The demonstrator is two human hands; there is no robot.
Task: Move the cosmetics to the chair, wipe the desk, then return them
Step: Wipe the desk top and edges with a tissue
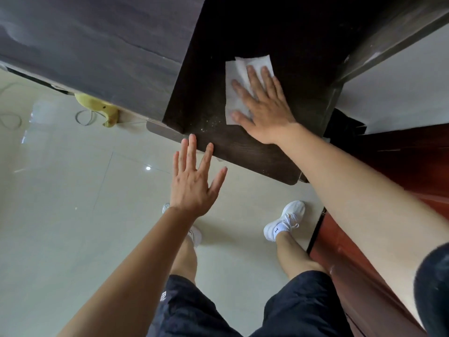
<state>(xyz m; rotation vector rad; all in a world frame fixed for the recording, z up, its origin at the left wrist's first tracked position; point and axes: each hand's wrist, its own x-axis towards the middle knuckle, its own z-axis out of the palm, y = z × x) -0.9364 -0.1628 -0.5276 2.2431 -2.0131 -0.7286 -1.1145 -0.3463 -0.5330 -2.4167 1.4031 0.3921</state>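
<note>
**Right hand flat on tissue, left hand spread by the edge**

Dark shorts [184, 312] fill the bottom of the view, with a small white mark on the left leg that is too small to read. Below them are white shoes [289, 220] on a pale tiled floor [73, 190]. The right sock carries a dark logo, also illegible.

The right hand [264, 110] lies palm down on a white tissue [234, 69], fingers [252, 76] straight and slightly spread, pressing it to the dark surface [243, 152]. The tissue's long axis runs away from the person toward the back, leaning a little right.

Pale specks [209, 125] dot the surface just left of the tissue's near corner.

The left hand [194, 181] holds nothing. Its fingers are spread wide, with tips at the surface's front edge. Whether they touch it cannot be told.
</note>
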